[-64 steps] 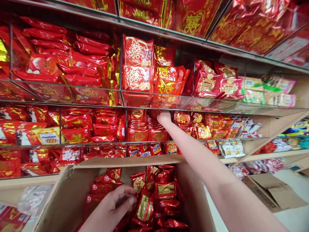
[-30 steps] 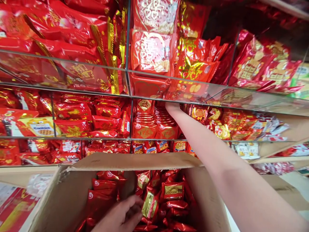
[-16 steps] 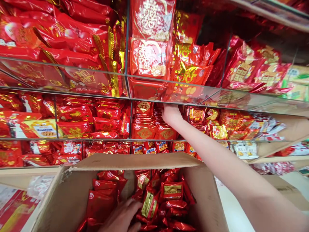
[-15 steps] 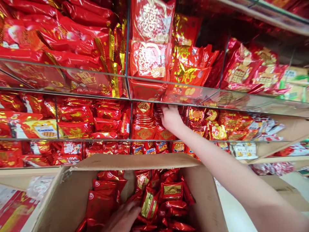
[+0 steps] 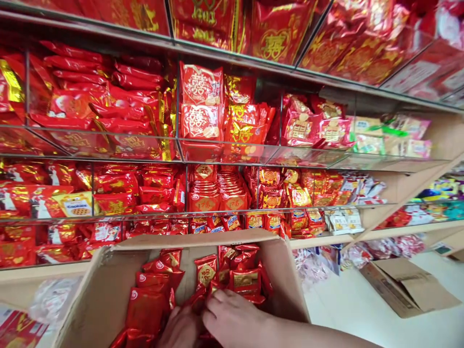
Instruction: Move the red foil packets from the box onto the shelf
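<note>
Both hands (image 5: 206,321) — among red packets (image 5: 148,309) — touch.

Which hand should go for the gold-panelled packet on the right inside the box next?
Probably your right hand: it's just in front of the gold-panelled packet, while your left hand is farther off to the left.

glossy red plastic packets (image 5: 148,309) fill a matt brown cardboard box (image 5: 79,307) below clear, shiny shelf fronts (image 5: 224,151).
</note>
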### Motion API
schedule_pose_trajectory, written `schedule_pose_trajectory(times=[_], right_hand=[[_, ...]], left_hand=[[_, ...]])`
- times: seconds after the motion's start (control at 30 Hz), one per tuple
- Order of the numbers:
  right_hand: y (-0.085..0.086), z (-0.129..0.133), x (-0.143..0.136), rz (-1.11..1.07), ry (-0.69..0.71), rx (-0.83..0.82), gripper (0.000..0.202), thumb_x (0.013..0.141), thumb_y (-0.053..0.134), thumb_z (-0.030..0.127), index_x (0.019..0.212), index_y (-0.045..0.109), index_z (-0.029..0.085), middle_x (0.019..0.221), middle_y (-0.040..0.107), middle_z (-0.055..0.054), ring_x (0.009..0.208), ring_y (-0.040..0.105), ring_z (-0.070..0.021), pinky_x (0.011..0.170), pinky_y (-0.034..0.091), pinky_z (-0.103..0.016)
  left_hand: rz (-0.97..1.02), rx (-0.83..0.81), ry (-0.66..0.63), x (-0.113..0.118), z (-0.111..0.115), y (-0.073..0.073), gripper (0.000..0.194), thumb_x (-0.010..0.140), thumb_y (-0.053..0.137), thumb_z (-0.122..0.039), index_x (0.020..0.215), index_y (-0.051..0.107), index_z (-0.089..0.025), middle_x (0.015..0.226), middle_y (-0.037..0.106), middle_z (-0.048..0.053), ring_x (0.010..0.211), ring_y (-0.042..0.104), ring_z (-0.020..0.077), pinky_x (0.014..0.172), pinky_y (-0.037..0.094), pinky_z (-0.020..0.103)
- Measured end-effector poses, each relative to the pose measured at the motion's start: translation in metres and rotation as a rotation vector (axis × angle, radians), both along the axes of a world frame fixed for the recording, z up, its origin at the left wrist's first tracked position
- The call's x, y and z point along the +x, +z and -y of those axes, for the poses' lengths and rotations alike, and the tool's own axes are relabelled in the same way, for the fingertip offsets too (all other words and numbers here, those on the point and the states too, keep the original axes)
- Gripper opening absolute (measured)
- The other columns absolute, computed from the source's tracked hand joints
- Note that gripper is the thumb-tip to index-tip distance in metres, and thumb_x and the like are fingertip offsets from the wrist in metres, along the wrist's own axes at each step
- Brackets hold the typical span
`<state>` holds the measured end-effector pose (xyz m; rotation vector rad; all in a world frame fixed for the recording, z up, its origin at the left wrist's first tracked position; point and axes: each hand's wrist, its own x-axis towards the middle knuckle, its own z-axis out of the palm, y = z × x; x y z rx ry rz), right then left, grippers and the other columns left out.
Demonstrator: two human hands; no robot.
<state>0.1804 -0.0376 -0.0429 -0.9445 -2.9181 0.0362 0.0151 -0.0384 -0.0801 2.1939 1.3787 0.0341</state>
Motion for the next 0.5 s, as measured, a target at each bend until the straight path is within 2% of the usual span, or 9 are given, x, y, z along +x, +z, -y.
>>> schedule_pose_trajectory(times=[0.13, 0.23, 0.3, 0.37, 0.43, 0.5], right_hand=[[0.002, -0.007, 0.001, -0.220, -0.304, -0.233, 0.037, 0.073, 0.060, 0.038, 0.099, 0.054, 0.013, 0.090, 0.061, -0.009, 0.081, 0.056, -0.0222, 0.071, 0.047, -0.032], [0.016, -0.014, 0.005, -0.557, -0.545, -0.321, 0.035, 0.076, 0.056, 0.045, 0.096, 0.055, 0.016, 0.090, 0.061, -0.007, 0.082, 0.055, -0.0199, 0.070, 0.044, -0.030], [0.027, -0.018, 0.006, -0.815, -0.637, -0.343, 0.028, 0.080, 0.050, 0.044, 0.088, 0.055, 0.018, 0.084, 0.060, -0.004, 0.078, 0.054, -0.0164, 0.069, 0.042, -0.027], [0.037, -0.022, 0.005, -1.043, -0.697, -0.367, 0.025, 0.082, 0.046, 0.042, 0.079, 0.053, 0.018, 0.071, 0.056, 0.000, 0.067, 0.051, -0.0129, 0.063, 0.040, -0.024], [0.045, -0.025, 0.001, -1.226, -0.733, -0.358, 0.026, 0.082, 0.046, 0.043, 0.074, 0.050, 0.018, 0.064, 0.049, 0.003, 0.060, 0.045, -0.0111, 0.058, 0.037, -0.022], [0.051, -0.026, -0.003, -1.342, -0.731, -0.324, 0.025, 0.081, 0.048, 0.043, 0.074, 0.049, 0.018, 0.063, 0.046, 0.004, 0.059, 0.042, -0.0103, 0.057, 0.036, -0.021]], left_hand=[[0.172, -0.002, 0.011, -0.003, -0.017, 0.037, 0.023, 0.076, 0.040, -0.014, 0.076, 0.062, -0.022, 0.077, 0.068, 0.000, 0.072, 0.059, 0.0143, 0.069, 0.043, 0.023], [0.423, -0.045, 0.131, -0.008, -0.025, 0.066, 0.017, 0.080, 0.043, -0.025, 0.080, 0.060, -0.024, 0.076, 0.067, -0.002, 0.074, 0.060, 0.0147, 0.070, 0.044, 0.024], [0.626, -0.078, 0.248, -0.007, -0.025, 0.080, 0.014, 0.078, 0.048, -0.029, 0.084, 0.059, -0.024, 0.081, 0.066, -0.002, 0.082, 0.060, 0.0161, 0.075, 0.045, 0.025], [0.789, -0.047, 0.355, 0.000, -0.021, 0.090, 0.019, 0.076, 0.052, -0.032, 0.092, 0.056, -0.024, 0.080, 0.065, -0.002, 0.081, 0.059, 0.0156, 0.075, 0.045, 0.025], [0.924, 0.054, 0.473, 0.011, -0.018, 0.093, 0.027, 0.076, 0.052, -0.036, 0.101, 0.051, -0.025, 0.074, 0.061, -0.004, 0.073, 0.057, 0.0138, 0.068, 0.046, 0.023], [0.979, 0.171, 0.579, 0.022, -0.017, 0.092, 0.023, 0.079, 0.047, -0.041, 0.096, 0.049, -0.025, 0.070, 0.057, -0.005, 0.066, 0.054, 0.0122, 0.063, 0.045, 0.022]])
